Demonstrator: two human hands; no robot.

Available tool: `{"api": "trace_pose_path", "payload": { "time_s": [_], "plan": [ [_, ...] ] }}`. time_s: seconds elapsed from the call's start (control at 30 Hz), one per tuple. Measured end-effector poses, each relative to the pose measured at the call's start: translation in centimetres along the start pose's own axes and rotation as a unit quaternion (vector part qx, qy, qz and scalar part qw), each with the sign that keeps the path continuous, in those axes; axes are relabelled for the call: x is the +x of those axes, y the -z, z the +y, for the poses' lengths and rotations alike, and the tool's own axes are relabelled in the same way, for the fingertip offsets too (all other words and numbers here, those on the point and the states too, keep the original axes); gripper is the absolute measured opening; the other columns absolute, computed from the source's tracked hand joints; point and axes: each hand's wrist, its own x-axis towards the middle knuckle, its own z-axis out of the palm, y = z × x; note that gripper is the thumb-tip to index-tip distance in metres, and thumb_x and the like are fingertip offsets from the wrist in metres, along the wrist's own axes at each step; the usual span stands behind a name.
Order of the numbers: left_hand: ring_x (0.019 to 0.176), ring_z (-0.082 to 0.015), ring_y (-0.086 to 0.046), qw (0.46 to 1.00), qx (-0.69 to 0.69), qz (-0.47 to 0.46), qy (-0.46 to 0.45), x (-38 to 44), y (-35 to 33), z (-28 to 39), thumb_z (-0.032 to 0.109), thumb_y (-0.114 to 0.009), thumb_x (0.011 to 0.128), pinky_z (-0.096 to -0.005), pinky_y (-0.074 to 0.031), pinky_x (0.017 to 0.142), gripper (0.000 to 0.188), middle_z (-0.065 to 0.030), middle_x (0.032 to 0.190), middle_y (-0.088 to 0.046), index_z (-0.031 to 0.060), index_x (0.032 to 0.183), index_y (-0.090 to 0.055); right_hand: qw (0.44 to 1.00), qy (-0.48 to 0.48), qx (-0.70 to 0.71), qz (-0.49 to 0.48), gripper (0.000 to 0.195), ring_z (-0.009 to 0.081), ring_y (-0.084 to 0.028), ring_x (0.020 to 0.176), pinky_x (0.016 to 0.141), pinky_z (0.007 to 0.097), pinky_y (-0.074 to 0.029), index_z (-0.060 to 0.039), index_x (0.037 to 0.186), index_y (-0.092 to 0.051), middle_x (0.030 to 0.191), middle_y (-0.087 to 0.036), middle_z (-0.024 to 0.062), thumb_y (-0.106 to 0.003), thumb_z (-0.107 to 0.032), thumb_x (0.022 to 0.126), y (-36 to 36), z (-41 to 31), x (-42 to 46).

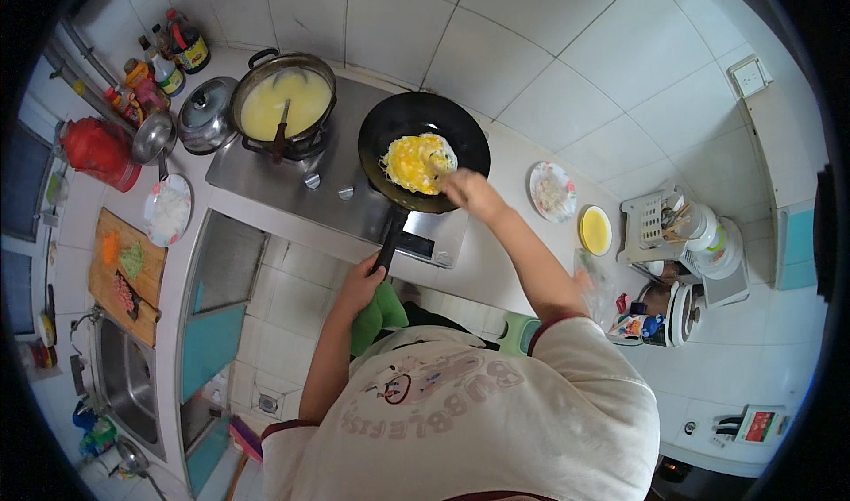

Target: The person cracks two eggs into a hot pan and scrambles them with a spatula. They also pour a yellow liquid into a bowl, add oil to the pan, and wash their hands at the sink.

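My left hand (362, 282) is closed around the black handle (392, 239) of a frying pan (425, 112) on the stove. Yellow and white egg (412, 162) lies spread in the pan, some of it lumped at the right. Over the pan's right rim, my right hand (473, 192) is blurred by motion. Its fingers are closed on a utensil (439, 164), perhaps a spoon, whose tip is at the egg; the blur hides its shape. A green cloth (382, 315) hangs below my left hand.
Left on the stove (285, 192) stands a pot (285, 96) of yellow liquid with a ladle (280, 132). A plate of shreds (552, 192) and a yellow dish (595, 230) sit right. Farther left are a cutting board (143, 272) with chopped food, a plate (167, 210) and bottles (189, 43).
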Motion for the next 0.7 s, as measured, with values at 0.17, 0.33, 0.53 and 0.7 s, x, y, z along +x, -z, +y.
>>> {"api": "trace_pose_path", "payload": {
  "time_s": [0.17, 0.33, 0.53, 0.7],
  "plan": [
    [0.092, -0.0119, -0.053, 1.0, -0.006, 0.019, -0.006, 0.1, 0.0, -1.3, 0.013, -0.054, 0.093, -0.0265, -0.042, 0.086, 0.04, -0.0008, 0.103, -0.061, 0.0065, 0.133, -0.052, 0.992, -0.066, -0.106, -0.014, 0.012, 0.0372, -0.061, 0.079, 0.071, 0.0437, -0.05, -0.0003, 0.089, -0.062, 0.084, -0.063, 0.0193, -0.06, -0.012, 0.087, 2.0, 0.7, -1.2],
    [0.09, -0.0124, -0.054, 0.999, -0.008, 0.029, -0.031, 0.8, 0.0, -2.4, 0.015, -0.055, 0.093, -0.0269, -0.043, 0.085, 0.041, -0.0024, 0.101, -0.063, 0.0073, 0.133, -0.053, 0.998, 0.05, 0.021, -0.008, 0.014, 0.0373, -0.063, 0.08, 0.075, 0.0415, -0.051, 0.0014, 0.091, -0.064, 0.088, -0.066, 0.019, -0.061, -0.012, 0.086, -1.0, -0.6, 1.7],
    [0.089, -0.0128, -0.054, 1.0, 0.022, 0.008, 0.016, 0.3, 0.2, -1.1, 0.016, -0.055, 0.093, -0.0278, -0.043, 0.085, 0.041, -0.0023, 0.098, -0.062, 0.008, 0.133, -0.052, 0.998, -0.026, -0.052, 0.022, 0.013, 0.0383, -0.061, 0.075, 0.069, 0.0422, -0.049, 0.0012, 0.089, -0.064, 0.083, -0.063, 0.0205, -0.06, -0.011, 0.086, 1.0, 2.3, 1.9],
    [0.09, -0.0131, -0.055, 0.999, -0.001, 0.023, -0.027, 0.7, -0.3, -3.0, 0.016, -0.054, 0.094, -0.028, -0.043, 0.085, 0.041, -0.0025, 0.099, -0.061, 0.0059, 0.133, -0.052, 0.997, 0.032, 0.052, -0.055, 0.012, 0.0351, -0.063, 0.082, 0.075, 0.0383, -0.051, 0.0014, 0.091, -0.064, 0.087, -0.066, 0.0175, -0.062, -0.009, 0.086, -0.6, -1.6, 2.3]
  ]
}}
